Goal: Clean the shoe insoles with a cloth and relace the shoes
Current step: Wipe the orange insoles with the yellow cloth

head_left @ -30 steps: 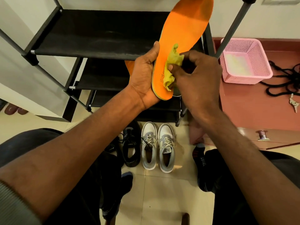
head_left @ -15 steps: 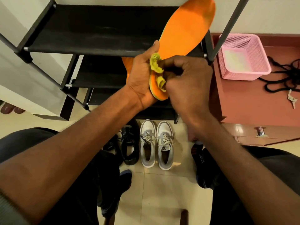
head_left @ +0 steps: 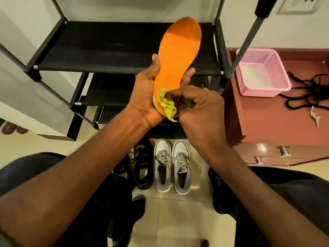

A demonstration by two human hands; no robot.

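My left hand [head_left: 146, 93] holds an orange insole [head_left: 179, 49] upright by its heel half, thumb on the left edge and fingertips showing at the right edge. My right hand [head_left: 199, 111] pinches a crumpled yellow cloth [head_left: 167, 104] against the heel end of the insole. On the floor below stand a pair of white-and-grey sneakers [head_left: 171, 166] with laces in, and a black shoe [head_left: 142, 166] to their left. Loose black laces [head_left: 308, 90] lie on the reddish cabinet top at the right.
A black shoe rack [head_left: 99, 50] stands right behind the insole. A pink plastic basket [head_left: 261, 72] and keys [head_left: 315, 117] sit on the reddish cabinet [head_left: 277, 125]. My knees frame the floor on both sides; a black-socked foot [head_left: 218, 186] is right of the sneakers.
The cloth in my right hand has slid down the insole from its middle to the heel end. The insole's whole toe is now in view.
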